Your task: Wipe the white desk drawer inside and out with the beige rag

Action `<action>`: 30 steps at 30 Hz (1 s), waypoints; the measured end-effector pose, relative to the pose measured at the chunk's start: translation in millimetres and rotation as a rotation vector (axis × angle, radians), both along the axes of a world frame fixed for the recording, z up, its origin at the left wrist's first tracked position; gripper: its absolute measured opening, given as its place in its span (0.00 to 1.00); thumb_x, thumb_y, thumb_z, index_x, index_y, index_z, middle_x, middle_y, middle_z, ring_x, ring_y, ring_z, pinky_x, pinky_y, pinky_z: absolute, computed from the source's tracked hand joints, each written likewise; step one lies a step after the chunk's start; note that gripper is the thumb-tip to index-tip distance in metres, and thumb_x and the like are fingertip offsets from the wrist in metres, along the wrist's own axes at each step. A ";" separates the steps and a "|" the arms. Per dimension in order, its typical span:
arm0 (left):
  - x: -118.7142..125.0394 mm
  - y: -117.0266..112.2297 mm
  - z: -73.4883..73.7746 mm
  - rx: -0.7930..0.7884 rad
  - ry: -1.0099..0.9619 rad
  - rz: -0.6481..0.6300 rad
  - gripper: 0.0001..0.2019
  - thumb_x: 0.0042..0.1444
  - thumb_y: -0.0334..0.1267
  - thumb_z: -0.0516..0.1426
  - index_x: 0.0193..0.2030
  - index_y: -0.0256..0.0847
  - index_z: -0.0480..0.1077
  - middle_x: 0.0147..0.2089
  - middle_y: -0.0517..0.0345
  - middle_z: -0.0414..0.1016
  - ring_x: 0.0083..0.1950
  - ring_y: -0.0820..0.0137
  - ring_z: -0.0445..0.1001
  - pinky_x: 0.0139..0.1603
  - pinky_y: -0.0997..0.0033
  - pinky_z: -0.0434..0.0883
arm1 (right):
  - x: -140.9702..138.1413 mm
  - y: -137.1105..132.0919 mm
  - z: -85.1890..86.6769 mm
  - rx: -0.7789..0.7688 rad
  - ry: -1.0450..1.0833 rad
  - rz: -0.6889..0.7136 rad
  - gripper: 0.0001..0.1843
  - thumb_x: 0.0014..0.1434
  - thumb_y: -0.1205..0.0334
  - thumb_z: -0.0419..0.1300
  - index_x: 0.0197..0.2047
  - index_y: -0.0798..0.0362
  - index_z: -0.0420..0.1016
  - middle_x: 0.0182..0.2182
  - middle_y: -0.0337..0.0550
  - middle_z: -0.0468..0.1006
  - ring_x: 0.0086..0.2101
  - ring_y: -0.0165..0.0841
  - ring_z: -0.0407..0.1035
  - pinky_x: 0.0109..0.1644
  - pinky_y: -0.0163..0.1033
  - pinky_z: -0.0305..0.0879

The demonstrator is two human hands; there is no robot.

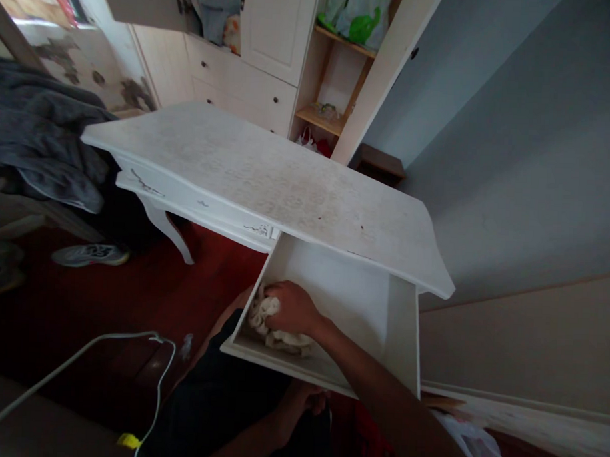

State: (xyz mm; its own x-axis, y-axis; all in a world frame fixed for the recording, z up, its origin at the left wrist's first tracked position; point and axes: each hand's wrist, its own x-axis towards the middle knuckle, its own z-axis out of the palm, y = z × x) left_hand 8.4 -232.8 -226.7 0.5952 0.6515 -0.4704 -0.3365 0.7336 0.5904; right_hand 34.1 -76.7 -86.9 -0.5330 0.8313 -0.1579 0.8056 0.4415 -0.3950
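My right hand [295,308] reaches into the pulled-out white drawer [404,318] and grips a crumpled off-white cloth [267,309]. The cloth is bunched in the drawer's front left corner, with part of it spread along the bottom behind the front panel. Below the drawer front, my left hand [312,397] sits in shadow near my dark-clothed leg, fingers curled and nothing visible in them. Over the drawer extends the white table top [267,167], marked with grey-brown smudges and a few dark specks.
A pale cable [95,341] loops at the lower left, near a grey shoe [91,254] on the red floor. Dark grey fabric [43,133] is heaped left of the table. Behind stands a white cabinet [279,27] with open doors. A plastic bag [472,444] lies lower right.
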 end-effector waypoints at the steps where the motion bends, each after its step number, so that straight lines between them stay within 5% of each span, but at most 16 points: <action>1: -0.8 0.9 4.1 0.010 0.005 0.008 0.24 0.36 0.57 0.61 0.28 0.35 0.69 0.24 0.56 0.68 0.22 0.75 0.62 0.25 0.72 0.56 | -2.4 -3.9 -0.2 -0.057 -0.008 0.058 0.15 0.46 0.54 0.67 0.37 0.51 0.77 0.38 0.43 0.79 0.41 0.38 0.73 0.47 0.39 0.66; 7: -8.7 2.9 25.1 0.035 0.008 0.023 0.21 0.40 0.53 0.61 0.28 0.33 0.71 0.24 0.56 0.67 0.24 0.74 0.63 0.29 0.71 0.59 | -7.5 -6.6 7.0 -0.141 -0.080 0.321 0.15 0.48 0.53 0.65 0.38 0.51 0.80 0.36 0.44 0.81 0.39 0.39 0.74 0.43 0.38 0.65; 11: -11.4 2.1 27.5 0.029 0.017 0.026 0.20 0.39 0.51 0.61 0.28 0.32 0.72 0.24 0.55 0.68 0.25 0.74 0.64 0.29 0.71 0.59 | 1.9 -6.8 25.5 -0.193 -0.244 0.341 0.19 0.48 0.54 0.66 0.43 0.50 0.81 0.37 0.47 0.81 0.39 0.41 0.75 0.38 0.38 0.65; 16: -11.3 2.7 25.3 -0.002 0.037 0.011 0.20 0.38 0.51 0.61 0.26 0.32 0.73 0.25 0.53 0.71 0.27 0.73 0.66 0.31 0.70 0.59 | 35.8 -16.6 38.4 -0.327 -0.348 0.189 0.12 0.44 0.57 0.66 0.35 0.49 0.82 0.30 0.43 0.80 0.31 0.39 0.74 0.28 0.35 0.59; 20: -10.4 3.1 22.0 0.011 0.015 -0.025 0.21 0.38 0.53 0.61 0.26 0.33 0.72 0.23 0.55 0.68 0.25 0.73 0.64 0.31 0.70 0.58 | 66.1 -19.4 49.8 -0.399 -0.052 -0.139 0.08 0.47 0.60 0.62 0.32 0.51 0.80 0.27 0.38 0.79 0.29 0.33 0.72 0.29 0.32 0.61; 25: -11.1 3.5 21.2 0.021 0.011 -0.049 0.23 0.38 0.55 0.61 0.26 0.32 0.72 0.23 0.55 0.68 0.25 0.73 0.64 0.31 0.69 0.58 | 69.1 -8.0 78.8 -0.041 0.387 -0.527 0.20 0.52 0.57 0.60 0.47 0.54 0.79 0.37 0.42 0.81 0.35 0.35 0.74 0.41 0.37 0.68; 30: -11.5 4.4 23.3 0.062 0.016 -0.026 0.22 0.40 0.54 0.60 0.28 0.32 0.73 0.24 0.54 0.69 0.26 0.72 0.65 0.32 0.68 0.58 | 27.4 21.0 87.9 0.278 0.382 -0.500 0.26 0.56 0.55 0.60 0.57 0.53 0.73 0.49 0.45 0.78 0.47 0.39 0.72 0.54 0.43 0.65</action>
